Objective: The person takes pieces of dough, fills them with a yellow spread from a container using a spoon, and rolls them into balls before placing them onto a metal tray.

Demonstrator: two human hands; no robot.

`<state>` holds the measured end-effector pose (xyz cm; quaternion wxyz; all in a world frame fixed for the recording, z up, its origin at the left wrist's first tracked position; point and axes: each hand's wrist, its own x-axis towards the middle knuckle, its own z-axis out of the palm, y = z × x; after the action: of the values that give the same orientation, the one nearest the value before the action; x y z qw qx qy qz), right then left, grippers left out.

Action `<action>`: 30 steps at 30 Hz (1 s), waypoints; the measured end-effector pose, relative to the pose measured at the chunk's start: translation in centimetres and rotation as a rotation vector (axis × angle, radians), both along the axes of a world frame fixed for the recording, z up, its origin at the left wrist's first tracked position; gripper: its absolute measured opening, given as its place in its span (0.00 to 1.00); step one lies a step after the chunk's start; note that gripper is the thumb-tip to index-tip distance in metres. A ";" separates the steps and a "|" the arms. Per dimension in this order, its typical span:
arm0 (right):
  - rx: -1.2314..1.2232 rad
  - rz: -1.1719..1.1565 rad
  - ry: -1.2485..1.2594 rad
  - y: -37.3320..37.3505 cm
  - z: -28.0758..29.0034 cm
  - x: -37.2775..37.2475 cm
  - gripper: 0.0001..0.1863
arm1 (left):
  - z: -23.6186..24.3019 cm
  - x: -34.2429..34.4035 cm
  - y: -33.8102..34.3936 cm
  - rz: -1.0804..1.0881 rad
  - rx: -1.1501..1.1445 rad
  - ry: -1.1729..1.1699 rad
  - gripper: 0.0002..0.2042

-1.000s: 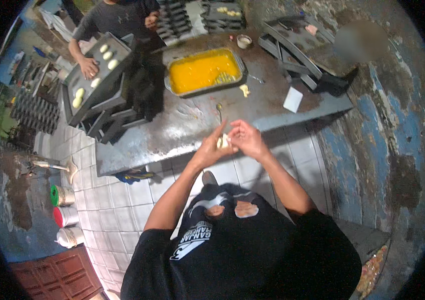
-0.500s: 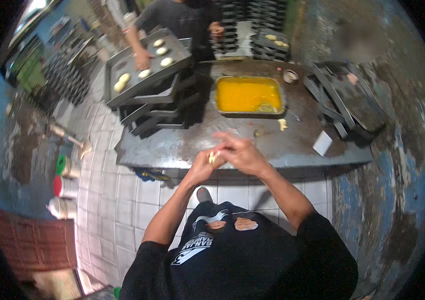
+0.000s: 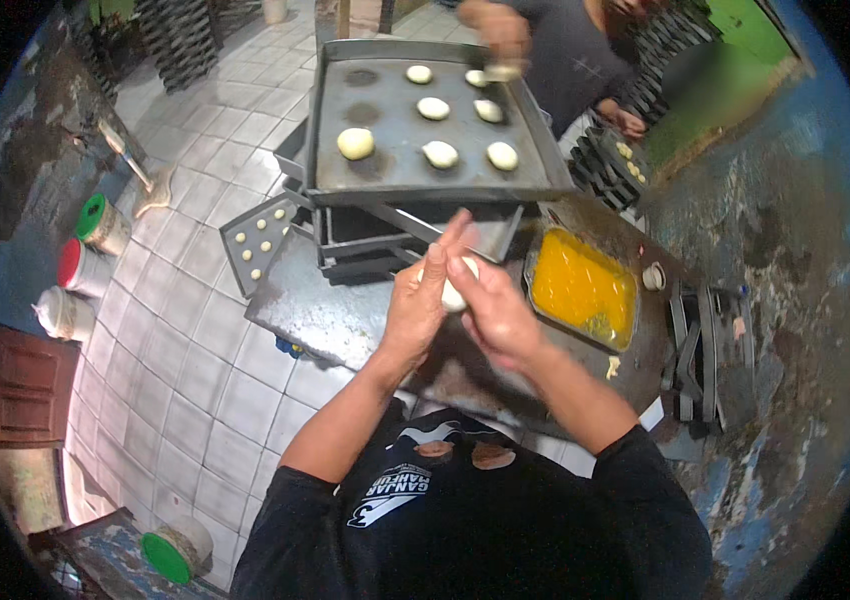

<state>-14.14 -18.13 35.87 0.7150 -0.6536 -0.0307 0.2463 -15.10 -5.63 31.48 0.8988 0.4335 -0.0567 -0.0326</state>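
Observation:
Between my two hands sits a pale, smooth dough ball (image 3: 455,288). My left hand (image 3: 415,312) cups it from one side, its thumb pointing up. The fingers and thumb of my right hand (image 3: 497,312) press round the other side, hiding part of the dough. Just beyond my hands, a dark metal baking tray (image 3: 392,125) rests on top of a stack of trays. Several pale dough pieces lie spread over it, with a rounder dough ball (image 3: 354,144) near its left front corner.
A co-worker's hand (image 3: 498,35) reaches over the tray's far right corner. Right of my hands, a rectangular pan (image 3: 585,290) of yellow-orange mixture stands on the worktable (image 3: 320,305). Dark trays (image 3: 710,350) lean at the right wall. Lidded buckets (image 3: 90,268) line the left floor.
My view has swung left, bringing the stacked trays in front of me. My hands have moved up and toward the tray, and the dough between them shows as a rounded ball.

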 end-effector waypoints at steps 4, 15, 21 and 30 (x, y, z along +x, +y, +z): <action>-0.277 0.203 -0.349 5.5 1.1 14.5 0.18 | 0.1 4.5 7.3 0.405 0.171 -0.260 0.44; -0.969 0.519 -1.176 17.4 -8.4 38.0 0.31 | -6.1 1.5 23.0 0.730 0.608 0.161 0.24; -1.058 0.567 -1.260 18.7 -7.9 38.2 0.33 | -4.8 2.3 23.0 0.777 0.586 0.118 0.23; -1.004 0.482 -1.100 13.6 -4.4 27.4 0.18 | -0.9 2.0 17.1 0.677 0.597 -0.117 0.16</action>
<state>13.30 -4.51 31.47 0.1428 -0.9021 -0.4067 0.0197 -13.15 11.45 30.58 0.6899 0.6688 0.0496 0.2727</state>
